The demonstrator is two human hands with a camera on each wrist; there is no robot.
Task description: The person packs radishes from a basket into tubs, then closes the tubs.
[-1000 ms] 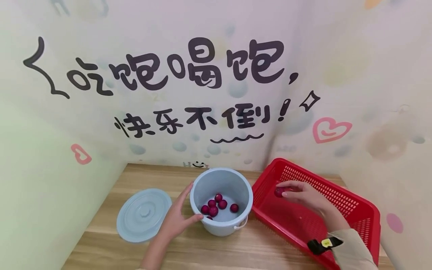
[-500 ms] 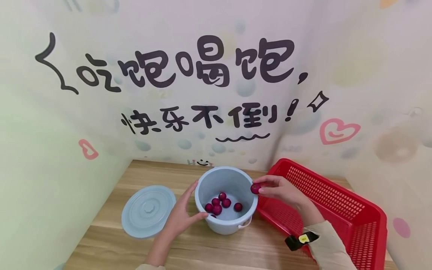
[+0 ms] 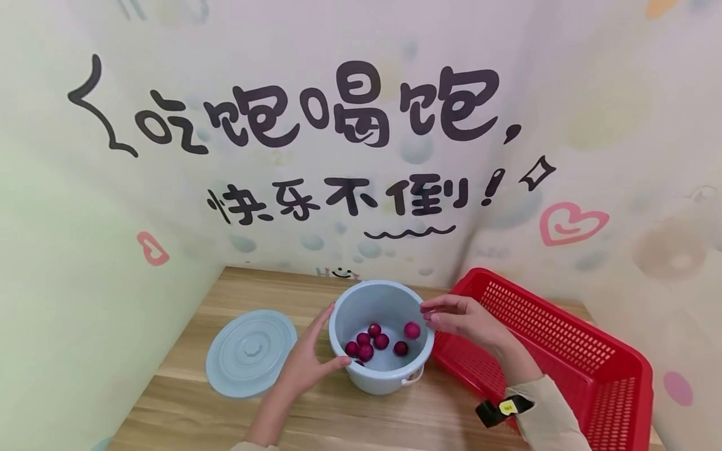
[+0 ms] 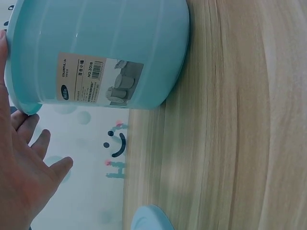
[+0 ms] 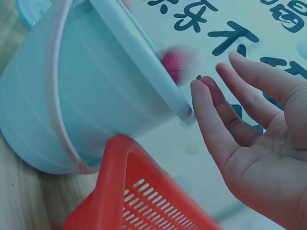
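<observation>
A pale-blue bucket (image 3: 376, 380) stands upright, with several small round dark-red fruits (image 3: 365, 353) on its floor. Another such fruit (image 3: 412, 330) is in mid-air inside the mouth, blurred beside the rim in the right wrist view. My right hand (image 3: 470, 322) hovers at the right rim, fingers extended and nothing between them. On the left side, my left hand (image 3: 307, 360) touches the rim with spread fingers, its thumb at the front. In the left wrist view, the fingers (image 4: 41, 143) stretch loosely past the rim.
A round blue lid (image 3: 251, 354) lies on the wooden table (image 3: 316, 418) left of the bucket. The red perforated basket (image 3: 620, 401) sits close on the right, under my right forearm. A patterned wall (image 3: 361, 37) with large lettering rises behind.
My right hand carried one fruit from the red basket leftward to the bucket's rim and let it go; it now drops inside. My left hand stays on the rim.
</observation>
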